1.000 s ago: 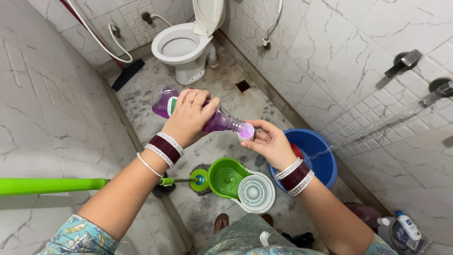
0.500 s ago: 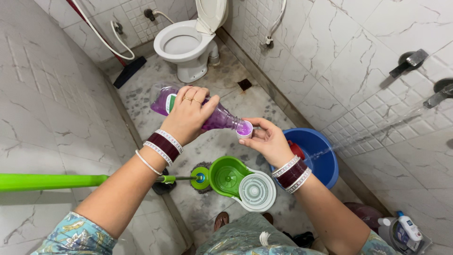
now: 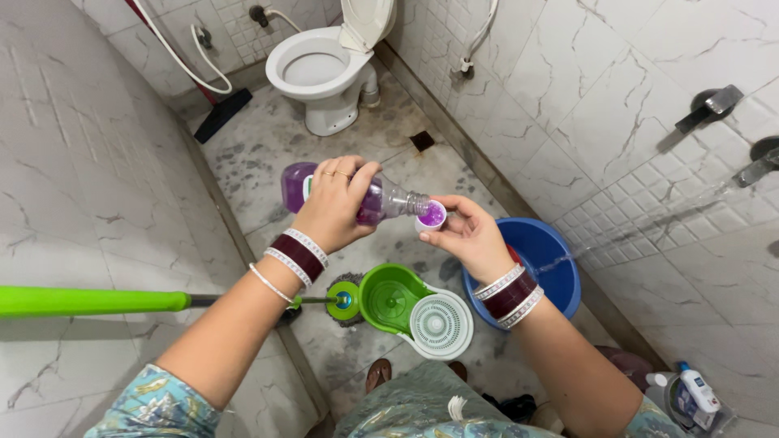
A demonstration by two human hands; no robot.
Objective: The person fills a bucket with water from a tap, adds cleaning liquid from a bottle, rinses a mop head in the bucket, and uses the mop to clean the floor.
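Left hand [image 3: 334,207] wrapped tight around a clear bottle [image 3: 357,197] of purple liquid, bottle lying near level, neck pointing right, mouth at the rim of a small cap [image 3: 432,216]. Right hand [image 3: 471,239] pinches the cap between fingertips, cap upright and filled with purple liquid. Both held in the air above the floor, over a green and white mop bucket [image 3: 414,307]. Green mop handle [image 3: 93,300] runs in from the left, mop head [image 3: 345,298] resting just beside the bucket's green end. Blue tub [image 3: 548,264] sits right of the bucket, against the wall, partly behind the right wrist. Toilet [image 3: 320,69] at the far end, lid up. Floor drain [image 3: 422,141] near the right wall. Two wall taps [image 3: 710,104] on the right. White pump bottle [image 3: 698,389] at bottom right corner. Both wrists wear maroon and white bangles.
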